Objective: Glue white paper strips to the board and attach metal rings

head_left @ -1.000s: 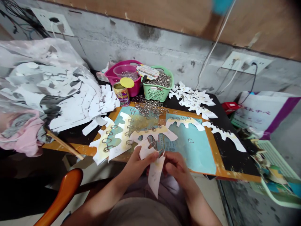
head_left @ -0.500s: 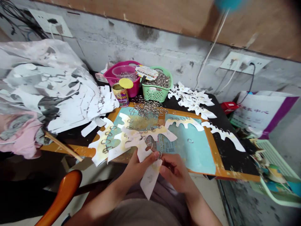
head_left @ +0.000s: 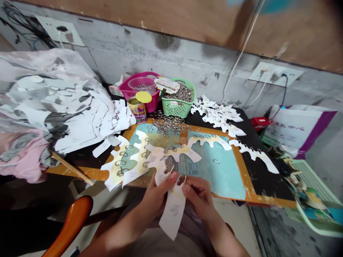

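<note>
Two hands: the left hand (head_left: 158, 194) is closed on a white paper strip (head_left: 174, 210); the right hand (head_left: 199, 198) pinches a metal ring (head_left: 181, 179) at the edge of this strip.
Held strip: it is in the air above the near edge of the board, and it hangs down.
Board: a blue and orange board (head_left: 214, 178) lies in front of the hands, with more paper strips (head_left: 115, 171) on it, and these have rings.
Rings: a heap of loose rings (head_left: 168, 125) lies at the far edge of the board.
Baskets: a green basket (head_left: 178, 110) full of rings stands just beside a pink basket (head_left: 151, 103).

The head camera looks forward and down, close over the left hand (head_left: 157, 195) and right hand (head_left: 200, 198), toward the table (head_left: 264, 184) and wall (head_left: 128, 53) beyond.
</note>
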Action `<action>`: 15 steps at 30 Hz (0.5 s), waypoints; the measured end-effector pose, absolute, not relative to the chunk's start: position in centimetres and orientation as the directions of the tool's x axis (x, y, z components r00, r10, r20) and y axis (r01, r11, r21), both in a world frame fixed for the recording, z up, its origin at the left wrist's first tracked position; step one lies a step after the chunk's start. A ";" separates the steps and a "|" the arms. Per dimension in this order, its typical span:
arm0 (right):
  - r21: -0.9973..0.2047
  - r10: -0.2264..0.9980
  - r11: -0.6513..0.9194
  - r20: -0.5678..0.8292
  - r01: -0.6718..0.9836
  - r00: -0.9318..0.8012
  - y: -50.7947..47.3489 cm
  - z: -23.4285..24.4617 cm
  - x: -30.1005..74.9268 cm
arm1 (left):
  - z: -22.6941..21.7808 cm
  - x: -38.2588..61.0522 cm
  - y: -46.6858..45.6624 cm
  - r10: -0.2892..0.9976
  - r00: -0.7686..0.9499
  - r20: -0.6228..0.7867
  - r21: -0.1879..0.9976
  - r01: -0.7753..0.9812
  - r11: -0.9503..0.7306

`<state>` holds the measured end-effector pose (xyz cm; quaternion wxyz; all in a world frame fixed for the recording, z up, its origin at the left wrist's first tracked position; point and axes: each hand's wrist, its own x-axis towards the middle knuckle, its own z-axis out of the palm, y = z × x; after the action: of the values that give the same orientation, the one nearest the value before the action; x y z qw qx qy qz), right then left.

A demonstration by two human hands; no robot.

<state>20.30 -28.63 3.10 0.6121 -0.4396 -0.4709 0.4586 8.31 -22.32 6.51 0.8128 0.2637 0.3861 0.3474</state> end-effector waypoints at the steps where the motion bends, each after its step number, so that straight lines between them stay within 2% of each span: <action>1: -0.951 0.977 0.184 0.148 -0.247 0.156 -28.6 2.5 19.9 | 6.7 8.3 -22.4 0.769 0.460 -0.444 0.690 -0.371 0.621; 5: -0.807 0.974 0.146 0.018 -0.573 0.224 -28.2 0.6 18.4 | 6.0 8.5 -22.6 0.777 0.446 -0.445 0.683 -0.392 0.616; 8: -0.767 0.971 0.134 -0.025 -0.627 0.238 -27.9 0.3 18.8 | 4.3 8.6 -22.1 0.810 0.396 -0.434 0.726 -0.379 0.574; 11: -0.813 0.982 0.127 0.024 -0.568 0.185 -27.5 1.0 19.8 | 2.6 8.5 -21.5 0.850 0.344 -0.398 0.814 -0.295 0.500; 15: -0.954 0.987 0.113 0.076 -0.279 0.140 -27.3 2.4 20.5 | 2.2 8.4 -21.4 0.881 0.281 -0.382 0.850 -0.268 0.454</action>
<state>20.48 -27.27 2.38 0.6215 -0.4288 -0.4128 0.5094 8.38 -21.44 2.17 0.7242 0.3403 0.4500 0.3965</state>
